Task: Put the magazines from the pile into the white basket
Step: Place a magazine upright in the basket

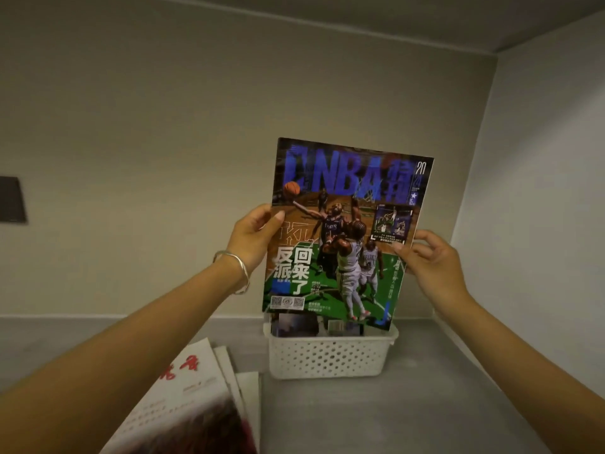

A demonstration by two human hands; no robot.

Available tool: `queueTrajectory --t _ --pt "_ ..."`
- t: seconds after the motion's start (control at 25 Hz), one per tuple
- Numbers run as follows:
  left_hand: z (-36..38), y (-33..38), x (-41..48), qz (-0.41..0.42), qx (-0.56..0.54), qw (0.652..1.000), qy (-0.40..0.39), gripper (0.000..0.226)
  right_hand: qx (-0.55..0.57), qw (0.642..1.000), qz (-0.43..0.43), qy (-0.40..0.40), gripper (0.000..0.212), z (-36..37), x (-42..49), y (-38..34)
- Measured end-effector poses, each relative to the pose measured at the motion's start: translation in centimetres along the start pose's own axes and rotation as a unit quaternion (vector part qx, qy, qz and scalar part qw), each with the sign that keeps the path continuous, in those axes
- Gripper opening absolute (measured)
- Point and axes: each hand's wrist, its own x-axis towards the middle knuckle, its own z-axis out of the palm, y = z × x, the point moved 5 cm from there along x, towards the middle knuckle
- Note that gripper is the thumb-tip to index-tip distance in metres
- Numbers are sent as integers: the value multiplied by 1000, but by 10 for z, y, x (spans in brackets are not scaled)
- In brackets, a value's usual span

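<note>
A basketball magazine [347, 224] with a blue title and green court picture stands upright, cover toward me, its lower edge dipping behind the rim of the white basket [330, 357]. My left hand [253, 235] grips its left edge with the thumb on the cover. My right hand [432, 260] pinches its right edge. Other magazines [304, 324] stand inside the perforated basket. The pile of magazines [193, 398] lies at the lower left, topped by a white cover with red lettering.
Everything rests on a grey shelf surface [409, 404] inside a pale alcove, with a back wall close behind the basket and a side wall at right. A dark panel [11, 199] sits on the back wall at far left.
</note>
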Motion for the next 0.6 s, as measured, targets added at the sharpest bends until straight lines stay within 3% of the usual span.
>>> queueTrajectory --t 0.4,0.6 --pt "4 -79 47 -54 13 998 9 8 -52 998 -29 -19 15 11 50 72" --pt "-11 -94 53 -24 19 998 63 12 -55 997 -49 -33 15 32 57 81"
